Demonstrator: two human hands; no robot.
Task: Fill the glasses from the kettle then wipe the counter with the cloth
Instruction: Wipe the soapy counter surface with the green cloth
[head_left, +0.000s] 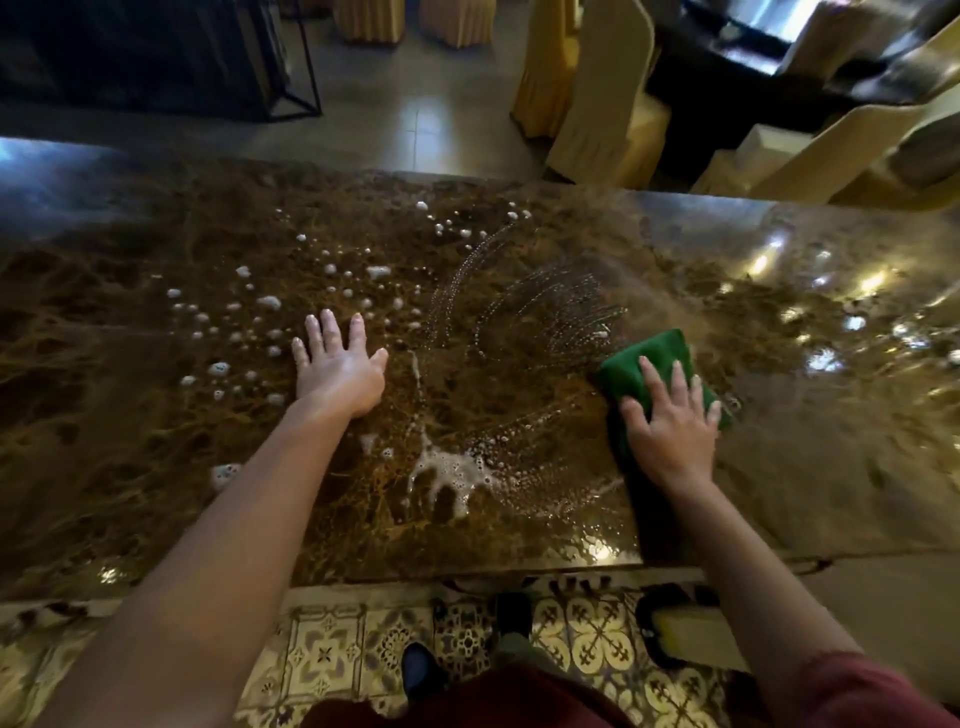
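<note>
Presently, foam droplets (270, 301) dot the left of the marble counter (130, 441). The left hand (337, 374) lies flat, fingers spread, gripping nothing, apparently as a brace. A suds puddle (447, 470) sits centre. The right hand (670, 431) presses splayed fingers on the green cloth (644, 358), likely for wiping pressure. Kettle and glasses are not visible.

Maroon short sleeve (852, 691) — 2 bare forearms.
</note>
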